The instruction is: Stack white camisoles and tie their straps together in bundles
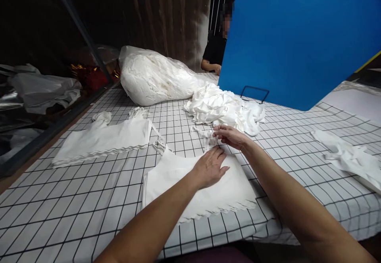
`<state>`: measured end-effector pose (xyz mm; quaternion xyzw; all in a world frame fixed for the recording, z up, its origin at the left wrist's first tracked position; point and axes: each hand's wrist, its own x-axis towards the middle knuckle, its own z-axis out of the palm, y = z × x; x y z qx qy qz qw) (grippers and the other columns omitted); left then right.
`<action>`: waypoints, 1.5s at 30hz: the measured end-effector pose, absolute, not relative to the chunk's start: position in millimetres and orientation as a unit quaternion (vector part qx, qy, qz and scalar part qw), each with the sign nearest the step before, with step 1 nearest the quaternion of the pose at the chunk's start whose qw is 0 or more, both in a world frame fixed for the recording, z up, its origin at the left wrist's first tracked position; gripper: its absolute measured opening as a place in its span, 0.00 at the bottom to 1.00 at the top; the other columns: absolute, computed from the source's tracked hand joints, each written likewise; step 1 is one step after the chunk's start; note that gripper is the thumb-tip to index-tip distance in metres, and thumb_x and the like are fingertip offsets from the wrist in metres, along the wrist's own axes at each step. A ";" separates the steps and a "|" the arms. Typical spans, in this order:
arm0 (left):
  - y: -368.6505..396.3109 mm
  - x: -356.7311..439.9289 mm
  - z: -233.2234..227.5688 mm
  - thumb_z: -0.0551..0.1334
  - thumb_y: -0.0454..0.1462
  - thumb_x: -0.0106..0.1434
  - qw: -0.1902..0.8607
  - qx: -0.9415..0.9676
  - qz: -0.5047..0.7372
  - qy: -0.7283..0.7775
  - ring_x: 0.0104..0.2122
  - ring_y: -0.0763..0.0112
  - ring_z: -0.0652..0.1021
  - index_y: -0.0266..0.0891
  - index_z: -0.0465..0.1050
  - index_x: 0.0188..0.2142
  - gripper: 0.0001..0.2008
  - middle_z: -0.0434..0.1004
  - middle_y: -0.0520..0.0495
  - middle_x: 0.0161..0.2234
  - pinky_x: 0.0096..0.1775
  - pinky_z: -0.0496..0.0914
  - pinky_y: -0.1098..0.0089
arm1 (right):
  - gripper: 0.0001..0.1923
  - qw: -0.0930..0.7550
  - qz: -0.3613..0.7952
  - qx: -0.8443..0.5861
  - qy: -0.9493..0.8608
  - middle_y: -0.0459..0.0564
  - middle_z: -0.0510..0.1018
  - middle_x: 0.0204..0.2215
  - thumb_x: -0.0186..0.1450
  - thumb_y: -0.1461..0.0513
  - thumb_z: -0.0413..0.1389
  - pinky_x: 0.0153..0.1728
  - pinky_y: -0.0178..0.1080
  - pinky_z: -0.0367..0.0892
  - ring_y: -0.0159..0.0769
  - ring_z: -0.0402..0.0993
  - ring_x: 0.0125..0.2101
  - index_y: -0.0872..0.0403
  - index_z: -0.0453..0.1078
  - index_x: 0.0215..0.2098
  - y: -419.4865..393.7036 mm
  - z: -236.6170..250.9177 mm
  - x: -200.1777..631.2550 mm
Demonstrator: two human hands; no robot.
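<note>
Plainly unmarked white top [190,187], no label.

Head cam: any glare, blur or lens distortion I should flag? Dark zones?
Head view: the grid table cover has lines that bow toward the edges, so wide-angle distortion; the white garment under the left hand is bright with little fold detail; the right hand and the strap it pinches look sharp; upper left is nearly black; the blue board is evenly lit, without glare.

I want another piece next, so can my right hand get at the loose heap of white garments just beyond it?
Probably yes. The right hand pinches a strap right below the loose heap, and only bare checked tablecloth lies between.
</note>
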<state>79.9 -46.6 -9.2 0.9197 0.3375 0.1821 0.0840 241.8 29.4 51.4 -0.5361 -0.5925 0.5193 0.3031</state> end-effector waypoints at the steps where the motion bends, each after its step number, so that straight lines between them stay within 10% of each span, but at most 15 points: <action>1: -45.6 79.7 -11.6 0.48 0.47 0.73 0.085 0.920 0.178 0.337 0.65 0.58 0.61 0.34 0.64 0.59 0.24 0.64 0.40 0.63 0.66 0.55 0.58 | 0.16 0.337 0.524 -0.523 -0.581 0.49 0.78 0.37 0.59 0.54 0.59 0.26 0.32 0.64 0.28 0.68 0.27 0.52 0.67 0.43 23.7 60.2 247.9; 7: -42.9 79.8 -21.1 0.44 0.49 0.73 0.110 0.923 0.135 0.343 0.68 0.58 0.56 0.34 0.59 0.63 0.28 0.56 0.40 0.67 0.67 0.52 0.56 | 0.23 0.512 0.432 -0.468 -0.576 0.44 0.72 0.27 0.62 0.50 0.58 0.30 0.38 0.67 0.32 0.66 0.25 0.44 0.66 0.55 -53.7 103.4 326.2; 13: -44.4 81.5 -14.8 0.45 0.47 0.73 0.108 0.923 0.112 0.353 0.67 0.55 0.57 0.30 0.59 0.63 0.28 0.59 0.36 0.66 0.67 0.51 0.57 | 0.22 0.206 0.302 -0.707 -0.605 0.56 0.79 0.39 0.59 0.44 0.60 0.32 0.44 0.67 0.42 0.72 0.32 0.50 0.76 0.41 -105.0 91.2 373.8; 16: -45.4 82.2 -10.9 0.46 0.47 0.73 0.107 0.921 0.109 0.359 0.67 0.54 0.57 0.30 0.60 0.62 0.27 0.57 0.35 0.66 0.67 0.51 0.56 | 0.22 0.184 0.232 -0.727 -0.620 0.56 0.79 0.41 0.62 0.43 0.56 0.34 0.42 0.66 0.43 0.73 0.36 0.51 0.76 0.40 -91.3 81.5 342.5; 25: -46.8 81.9 -6.4 0.51 0.45 0.72 0.112 0.919 0.120 0.358 0.68 0.52 0.55 0.32 0.62 0.61 0.25 0.49 0.34 0.69 0.66 0.54 0.54 | 0.20 0.157 0.329 -0.631 -0.685 0.43 0.65 0.19 0.63 0.49 0.56 0.24 0.36 0.52 0.29 0.57 0.22 0.54 0.62 0.23 -32.8 37.2 266.4; 38: -46.1 82.3 -3.5 0.50 0.45 0.72 0.118 0.919 0.110 0.361 0.67 0.53 0.56 0.33 0.64 0.59 0.23 0.46 0.37 0.70 0.66 0.52 0.56 | 0.14 0.111 0.542 -0.443 -0.706 0.51 0.73 0.34 0.72 0.56 0.51 0.37 0.38 0.64 0.36 0.70 0.35 0.56 0.75 0.38 -151.9 96.2 360.2; 45: -45.6 79.8 4.7 0.56 0.44 0.68 0.220 0.892 0.140 0.368 0.69 0.47 0.48 0.38 0.66 0.59 0.22 0.34 0.42 0.72 0.66 0.51 0.50 | 0.06 0.302 0.555 -0.288 -0.719 0.48 0.72 0.27 0.67 0.61 0.59 0.29 0.35 0.63 0.29 0.67 0.28 0.54 0.78 0.38 -112.4 92.7 346.1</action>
